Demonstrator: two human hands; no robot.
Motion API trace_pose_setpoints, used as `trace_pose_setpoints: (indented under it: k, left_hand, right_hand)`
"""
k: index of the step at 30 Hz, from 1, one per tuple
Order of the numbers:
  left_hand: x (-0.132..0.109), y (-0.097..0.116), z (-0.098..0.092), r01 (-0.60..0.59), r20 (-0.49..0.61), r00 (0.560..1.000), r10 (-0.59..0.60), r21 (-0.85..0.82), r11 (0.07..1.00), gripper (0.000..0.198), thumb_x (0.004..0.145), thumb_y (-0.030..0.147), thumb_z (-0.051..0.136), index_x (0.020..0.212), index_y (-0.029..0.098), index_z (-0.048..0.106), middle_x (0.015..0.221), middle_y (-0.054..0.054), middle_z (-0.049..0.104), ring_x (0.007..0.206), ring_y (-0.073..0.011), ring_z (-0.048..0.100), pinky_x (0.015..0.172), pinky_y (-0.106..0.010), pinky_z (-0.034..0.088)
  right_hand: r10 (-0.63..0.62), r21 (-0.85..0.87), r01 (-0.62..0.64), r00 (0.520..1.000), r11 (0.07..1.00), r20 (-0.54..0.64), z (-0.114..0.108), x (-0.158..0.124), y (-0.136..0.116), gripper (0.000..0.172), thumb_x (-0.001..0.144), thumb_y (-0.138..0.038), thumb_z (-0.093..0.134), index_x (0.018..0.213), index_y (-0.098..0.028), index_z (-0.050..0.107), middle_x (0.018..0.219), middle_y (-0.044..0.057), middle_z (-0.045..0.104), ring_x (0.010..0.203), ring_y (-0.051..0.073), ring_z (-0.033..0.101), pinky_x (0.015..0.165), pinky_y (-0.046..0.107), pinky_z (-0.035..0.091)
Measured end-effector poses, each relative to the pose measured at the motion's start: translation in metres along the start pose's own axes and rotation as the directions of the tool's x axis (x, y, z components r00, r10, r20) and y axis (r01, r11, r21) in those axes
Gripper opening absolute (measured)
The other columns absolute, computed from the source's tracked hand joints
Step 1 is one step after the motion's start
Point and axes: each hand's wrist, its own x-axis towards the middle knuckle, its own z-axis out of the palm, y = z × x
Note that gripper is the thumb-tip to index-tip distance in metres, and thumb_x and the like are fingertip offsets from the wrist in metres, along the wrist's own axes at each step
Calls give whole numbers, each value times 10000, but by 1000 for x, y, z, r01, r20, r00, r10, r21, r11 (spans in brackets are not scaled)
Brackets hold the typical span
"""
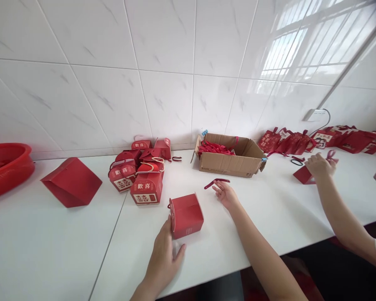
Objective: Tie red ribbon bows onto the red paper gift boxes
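My left hand (165,256) grips a small red gift box (188,215) at its left side, with the thumb out in front of the box. A short dark red ribbon strip (209,184) lies bent on the white table. At the strip is my right hand (226,194), its fingers spread and the fingertips against or just beside it; whether they touch is unclear. Left of the held box stand several finished-looking red gift boxes (146,188) with printed characters, some with rope handles.
A cardboard carton (230,165) with red ribbons (216,148) stands near the tiled wall. Far left are a red plastic basin (11,171) and a larger red folded box (73,182). At right, a co-worker's hand (321,165) is over another red box (303,174); red bags (294,141) stand behind.
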Motion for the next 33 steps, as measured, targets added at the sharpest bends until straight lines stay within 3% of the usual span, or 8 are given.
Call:
trace_pose_setpoints:
  k: [4, 8, 12, 15, 17, 19, 25, 33]
  left_hand:
    - [-6, 6, -3, 45, 15, 999, -43, -114, 992, 782, 831, 278, 536, 1488, 278, 112, 1514, -109, 275, 1389, -306, 274, 1105, -477, 305]
    - [-6, 1, -9, 174, -3, 982, -189, -380, 909, 772, 810, 194, 498, 1476, 275, 115, 1518, -118, 247, 1400, -278, 258, 1113, -471, 294]
    - [28, -18, -37, 339, -95, 887, -451, -528, 778, 834, 741, 199, 504, 1454, 206, 72, 1465, -202, 244, 1270, -304, 441, 963, -470, 451]
    - [67, -37, -76, 375, -272, 828, -490, -380, 846, 991, 669, 249, 633, 1455, 137, 39, 1447, -257, 221, 1234, -332, 465, 1005, -499, 396]
    - [89, -50, -101, 335, -350, 850, -393, -216, 917, 968, 565, 291, 751, 1387, 108, 274, 1415, -253, 312, 1343, -393, 303, 1069, -528, 300]
    - [105, -61, -120, 314, -301, 885, -354, -175, 933, 885, 462, 295, 824, 1250, 119, 462, 1327, -223, 467, 1336, -434, 296, 1078, -561, 260]
    - [124, -75, -126, 218, -93, 955, -281, -423, 879, 1009, 483, 318, 857, 1363, 174, 384, 1334, -172, 520, 1202, -344, 515, 1005, -498, 407]
    - [140, -71, -106, 241, 28, 967, -252, -402, 883, 1054, 547, 363, 843, 1435, 233, 289, 1311, -139, 548, 1188, -325, 540, 986, -475, 447]
  right_hand:
    - [49, 98, -49, 999, 994, 3, 8, 3, 1, 275, 786, -222, 593, 1060, -245, 595, 1208, 43, 617, 1073, 215, 616, 803, 333, 527]
    - [64, 256, -73, 997, 964, 44, 6, -2, -3, 299, 708, -248, 633, 1007, -255, 639, 1175, 20, 653, 1107, 237, 609, 799, 334, 527]
    - [155, 305, -158, 987, 939, 33, 4, -1, 2, 199, 723, -340, 677, 904, -260, 668, 1011, 7, 711, 1025, 221, 647, 689, 289, 535]
    - [213, 304, -214, 976, 928, 37, 6, 0, 7, 191, 680, -273, 742, 853, -255, 662, 946, -13, 710, 919, 174, 668, 636, 242, 528]
    - [229, 304, -234, 972, 924, 51, 8, 0, 9, 214, 658, -229, 763, 847, -240, 664, 926, -9, 704, 858, 155, 668, 640, 232, 533]
    - [236, 301, -243, 970, 922, 60, 10, 1, 10, 221, 656, -219, 770, 851, -225, 667, 914, 5, 701, 810, 148, 664, 636, 233, 538]
    - [251, 309, -262, 965, 914, 76, 11, 5, 10, 216, 660, -203, 769, 849, -216, 666, 889, 10, 694, 747, 120, 644, 620, 207, 538]
    - [266, 299, -280, 960, 912, 87, 10, 5, 11, 231, 629, -203, 803, 825, -209, 681, 852, 2, 683, 695, 103, 626, 607, 194, 544]
